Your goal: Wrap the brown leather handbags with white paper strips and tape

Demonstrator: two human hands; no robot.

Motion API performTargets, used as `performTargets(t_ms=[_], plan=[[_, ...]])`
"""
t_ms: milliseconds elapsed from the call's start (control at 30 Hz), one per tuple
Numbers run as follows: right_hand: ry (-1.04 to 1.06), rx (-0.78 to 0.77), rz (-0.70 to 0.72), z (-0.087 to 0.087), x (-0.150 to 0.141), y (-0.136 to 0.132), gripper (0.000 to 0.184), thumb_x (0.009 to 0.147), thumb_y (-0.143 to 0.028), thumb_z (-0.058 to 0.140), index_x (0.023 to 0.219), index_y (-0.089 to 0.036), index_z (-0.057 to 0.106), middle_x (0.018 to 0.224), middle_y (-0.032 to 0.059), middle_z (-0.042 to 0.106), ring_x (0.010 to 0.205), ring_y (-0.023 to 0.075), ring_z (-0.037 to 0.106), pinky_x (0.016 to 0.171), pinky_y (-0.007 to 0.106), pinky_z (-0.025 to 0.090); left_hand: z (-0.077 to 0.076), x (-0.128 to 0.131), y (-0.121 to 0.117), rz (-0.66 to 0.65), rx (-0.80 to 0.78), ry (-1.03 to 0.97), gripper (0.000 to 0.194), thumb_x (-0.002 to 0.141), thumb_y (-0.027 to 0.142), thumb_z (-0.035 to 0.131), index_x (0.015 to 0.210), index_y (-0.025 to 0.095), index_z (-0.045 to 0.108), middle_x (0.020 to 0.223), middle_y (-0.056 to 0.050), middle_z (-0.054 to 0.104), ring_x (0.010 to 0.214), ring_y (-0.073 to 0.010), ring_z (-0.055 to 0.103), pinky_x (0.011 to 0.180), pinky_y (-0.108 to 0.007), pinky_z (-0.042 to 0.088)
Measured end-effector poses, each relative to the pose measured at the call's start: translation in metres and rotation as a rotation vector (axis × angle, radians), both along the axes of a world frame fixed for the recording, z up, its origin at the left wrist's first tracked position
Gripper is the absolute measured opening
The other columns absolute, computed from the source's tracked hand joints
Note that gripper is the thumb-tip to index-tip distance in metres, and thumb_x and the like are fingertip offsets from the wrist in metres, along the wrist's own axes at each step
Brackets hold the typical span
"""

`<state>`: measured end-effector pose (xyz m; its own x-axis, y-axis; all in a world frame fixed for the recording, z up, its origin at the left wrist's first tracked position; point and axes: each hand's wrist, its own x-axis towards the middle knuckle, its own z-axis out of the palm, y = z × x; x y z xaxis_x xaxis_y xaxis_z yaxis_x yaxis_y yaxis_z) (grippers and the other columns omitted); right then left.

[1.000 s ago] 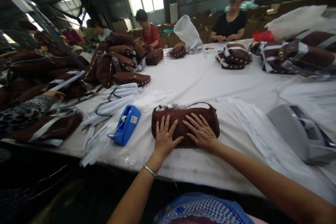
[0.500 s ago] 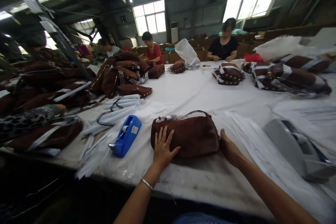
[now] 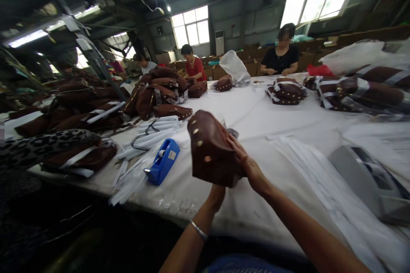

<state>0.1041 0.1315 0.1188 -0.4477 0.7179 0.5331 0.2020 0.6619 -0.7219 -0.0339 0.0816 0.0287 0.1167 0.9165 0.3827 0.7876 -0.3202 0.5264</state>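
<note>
A brown leather handbag [image 3: 211,149] with brass-coloured studs is tilted up off the table, its studded end facing left and toward me. My right hand [image 3: 251,168] grips its right side, fingers lying along the leather. My left hand [image 3: 218,196], below a silver bangle, reaches behind and under the bag; its fingers are hidden there. Some clear plastic shows behind the bag. To its left stands a blue tape dispenser [image 3: 163,162], and a grey tape dispenser [image 3: 365,179] stands at the right.
White paper strips [image 3: 304,179] lie on the white-covered table [image 3: 230,108], with rolled white paper [image 3: 160,126] at left. Brown bags [image 3: 150,94] are heaped beyond. A co-worker's leopard-print sleeve [image 3: 48,147] is at far left. Two people [image 3: 280,57] [image 3: 194,66] work across the table.
The handbag has been lifted from lying flat and turned so its studded end shows. My left hand has gone from its front face to behind it; my right hand has moved up its side.
</note>
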Motion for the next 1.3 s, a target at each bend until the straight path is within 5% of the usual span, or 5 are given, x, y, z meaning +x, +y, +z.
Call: performTargets(t_ms=[167, 333, 500, 900, 1300], plan=[[-0.527, 0.235, -0.084, -0.026, 0.007, -0.012, 0.055, 0.101, -0.047, 0.042, 0.152, -0.028, 0.039, 0.158, 0.0073, 0.037, 0.148, 0.0321, 0.028, 0.119, 0.060, 0.025, 0.002, 0.062, -0.045, -0.096, -0.653, -0.844, 0.050, 0.102, 0.044, 0.026, 0.140, 0.022, 0.052, 0.146, -0.012, 0.053, 0.133, -0.0235, 0.052, 0.104, -0.041, 0.050], [-0.645, 0.199, 0.007, -0.056, 0.024, -0.030, 0.059, 0.098, -0.046, 0.050, 0.150, -0.020, 0.041, 0.157, 0.0112, 0.037, 0.148, 0.0308, 0.028, 0.120, 0.057, 0.026, 0.045, 0.033, -0.103, -0.370, -1.021, -0.865, 0.038, 0.082, 0.048, 0.070, 0.099, 0.015, 0.076, 0.094, -0.012, 0.077, 0.086, -0.0279, 0.074, 0.082, -0.041, 0.060], [-0.675, 0.183, 0.184, -0.035, 0.069, -0.005, 0.075, 0.090, -0.050, 0.063, 0.154, -0.023, 0.034, 0.151, 0.0107, 0.047, 0.141, 0.0293, 0.041, 0.116, 0.053, 0.036, 0.085, -0.023, -0.082, 0.027, -0.153, -0.242, 0.040, 0.088, 0.040, 0.067, 0.125, 0.024, 0.066, 0.130, -0.007, 0.067, 0.124, -0.0267, 0.060, 0.110, -0.045, 0.046], [-0.494, 0.418, 0.027, -0.130, 0.122, -0.007, 0.053, 0.098, -0.009, 0.038, 0.142, -0.037, 0.051, 0.142, -0.0008, 0.057, 0.140, 0.0229, 0.043, 0.116, 0.053, 0.036, -0.024, -0.034, -0.087, -0.035, 0.328, 0.274, 0.059, 0.093, -0.003, 0.039, 0.143, 0.027, 0.048, 0.135, -0.003, 0.063, 0.136, -0.0217, 0.049, 0.106, -0.042, 0.051], [-0.536, 0.469, 0.003, -0.042, 0.062, -0.005, 0.069, 0.092, -0.050, 0.057, 0.154, -0.025, 0.036, 0.157, 0.0091, 0.038, 0.147, 0.0382, 0.026, 0.118, 0.065, 0.022, -0.027, -0.026, -0.094, -0.006, 0.288, 0.348, 0.052, 0.092, 0.001, 0.042, 0.135, 0.026, 0.057, 0.135, -0.002, 0.063, 0.137, -0.0227, 0.048, 0.107, -0.045, 0.047]])
